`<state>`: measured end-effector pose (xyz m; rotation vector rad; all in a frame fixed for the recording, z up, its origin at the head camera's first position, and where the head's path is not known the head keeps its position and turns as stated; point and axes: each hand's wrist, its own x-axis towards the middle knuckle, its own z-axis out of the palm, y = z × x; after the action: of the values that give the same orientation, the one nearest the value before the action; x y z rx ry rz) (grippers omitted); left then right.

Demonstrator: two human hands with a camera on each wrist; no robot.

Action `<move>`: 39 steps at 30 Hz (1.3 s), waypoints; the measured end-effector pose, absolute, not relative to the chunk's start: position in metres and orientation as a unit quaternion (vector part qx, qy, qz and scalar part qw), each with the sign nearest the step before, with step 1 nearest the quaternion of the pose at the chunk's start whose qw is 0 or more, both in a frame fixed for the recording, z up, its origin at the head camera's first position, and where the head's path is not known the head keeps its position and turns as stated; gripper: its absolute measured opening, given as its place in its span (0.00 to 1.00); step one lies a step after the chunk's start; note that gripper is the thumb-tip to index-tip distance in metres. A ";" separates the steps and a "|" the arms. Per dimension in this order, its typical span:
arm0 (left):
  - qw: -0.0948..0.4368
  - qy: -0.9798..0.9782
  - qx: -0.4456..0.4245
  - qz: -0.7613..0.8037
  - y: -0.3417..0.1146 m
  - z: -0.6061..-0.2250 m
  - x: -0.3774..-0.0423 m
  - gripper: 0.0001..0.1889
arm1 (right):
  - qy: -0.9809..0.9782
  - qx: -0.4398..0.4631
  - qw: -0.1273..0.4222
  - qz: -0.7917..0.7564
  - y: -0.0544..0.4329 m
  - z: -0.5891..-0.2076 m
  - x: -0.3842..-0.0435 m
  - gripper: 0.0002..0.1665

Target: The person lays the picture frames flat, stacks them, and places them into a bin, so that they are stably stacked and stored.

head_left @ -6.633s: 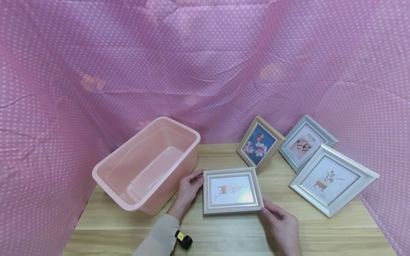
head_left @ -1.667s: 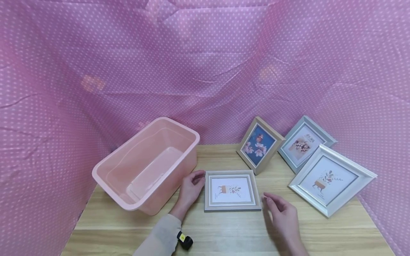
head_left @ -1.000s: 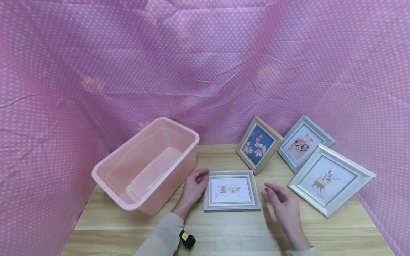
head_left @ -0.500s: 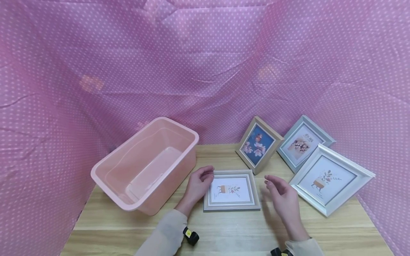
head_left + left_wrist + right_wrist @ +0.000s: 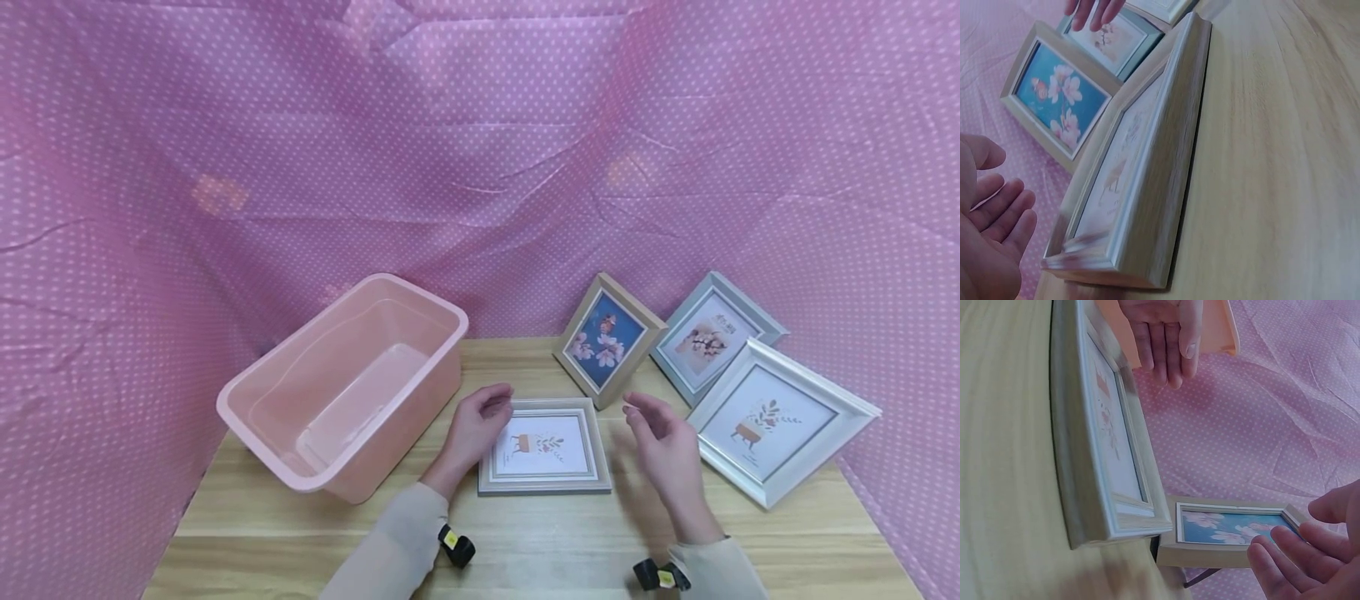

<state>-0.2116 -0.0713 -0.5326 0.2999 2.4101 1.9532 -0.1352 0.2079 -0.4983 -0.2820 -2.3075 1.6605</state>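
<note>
A cream picture frame with a plant drawing lies flat, face up, on the wooden table. My left hand hovers over its upper left corner, fingers loosely bent and holding nothing; the left wrist view shows that hand with a gap between it and the frame. Off the frame's right side my right hand is raised, its fingers relaxed and nothing in them. In the right wrist view, its fingers overlap a tan frame with a blue flower picture.
A pink plastic tub stands at the left. The tan frame stands tilted at the back. Right of it are a grey-blue frame and a white frame, both propped up. Pink dotted cloth hangs around the table.
Both hands gripped the cream frame's sides at first, with its front edge tilted. It now lies flat and released; the left hand has moved up and right over it, the right hand upward.
</note>
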 end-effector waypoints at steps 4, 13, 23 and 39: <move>0.010 0.776 0.103 0.622 -0.068 -0.532 -0.213 0.21 | -0.804 -0.106 0.142 0.568 0.210 -0.495 -0.139 0.19; 0.024 0.783 0.107 0.612 -0.060 -0.531 -0.214 0.21 | -0.791 -0.130 0.172 0.573 0.212 -0.489 -0.148 0.19; 0.033 0.782 0.114 0.611 -0.049 -0.527 -0.217 0.21 | -0.800 -0.145 0.168 0.558 0.219 -0.483 -0.159 0.22; 0.057 0.779 0.109 0.614 -0.034 -0.524 -0.227 0.20 | -0.783 -0.185 0.180 0.565 0.228 -0.478 -0.182 0.27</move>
<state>-0.2269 -0.0343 -0.5242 0.3318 2.3631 1.8626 -0.1825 0.2277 -0.4783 -0.5240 -2.2143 1.5981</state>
